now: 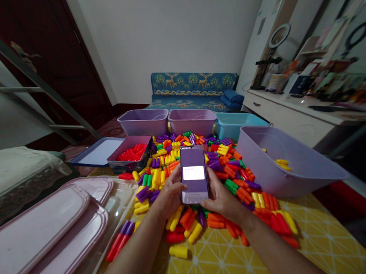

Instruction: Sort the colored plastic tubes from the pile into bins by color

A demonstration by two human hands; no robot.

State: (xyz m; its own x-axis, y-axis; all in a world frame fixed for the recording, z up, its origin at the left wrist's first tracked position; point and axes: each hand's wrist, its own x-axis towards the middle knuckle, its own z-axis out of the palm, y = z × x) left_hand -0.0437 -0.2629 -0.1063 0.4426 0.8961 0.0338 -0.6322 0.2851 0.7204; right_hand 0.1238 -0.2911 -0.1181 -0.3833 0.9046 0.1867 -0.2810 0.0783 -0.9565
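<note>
A smartphone [194,187] with a lit purple screen and a white box on it is held upright between both hands, over the middle of the table. My left hand [170,196] grips its left edge, the thumb lying by the screen. On the right edge, my right hand [220,194] is wrapped round it, thumb at the lower corner. Beneath and around the hands spreads a heap of short plastic tubes, among them yellow [178,251], orange [216,223], green [231,186] and purple [144,194] ones. The fingers behind the phone are hidden.
Purple bins [142,123] and a turquoise bin [241,124] line the back. A larger lilac bin [263,166] holds some yellow tubes at right. Left are a box of red pieces [132,153], pale lids [53,215] and a blue-rimmed tray lid [100,152]. A yellow patterned cloth [224,260] covers the table.
</note>
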